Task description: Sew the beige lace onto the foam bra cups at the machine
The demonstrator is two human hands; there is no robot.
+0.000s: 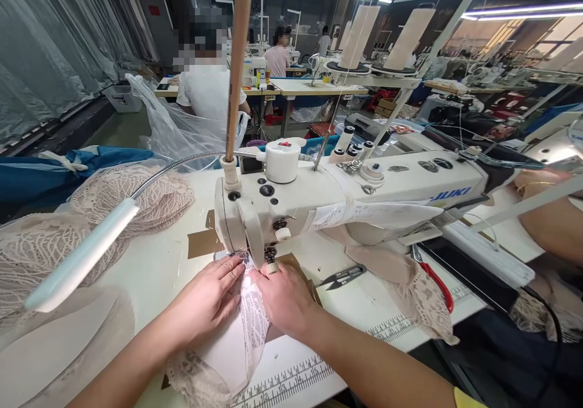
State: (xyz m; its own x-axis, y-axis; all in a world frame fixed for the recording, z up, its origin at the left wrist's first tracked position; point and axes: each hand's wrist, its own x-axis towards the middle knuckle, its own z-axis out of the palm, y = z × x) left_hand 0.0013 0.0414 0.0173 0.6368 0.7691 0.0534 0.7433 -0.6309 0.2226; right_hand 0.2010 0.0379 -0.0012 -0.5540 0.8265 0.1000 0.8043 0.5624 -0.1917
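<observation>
Pressing flat, left hand [210, 294] has fingers together on lace fabric piece [255, 314]. Piece lies between hands, equally near, long axis running back from sewing machine [314, 188]. Right hand [286, 295] curled; can't tell pinch.

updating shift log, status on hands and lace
Left hand on lace piece; right hand at its right edge. Snips lie to the right, off the lace.
</observation>
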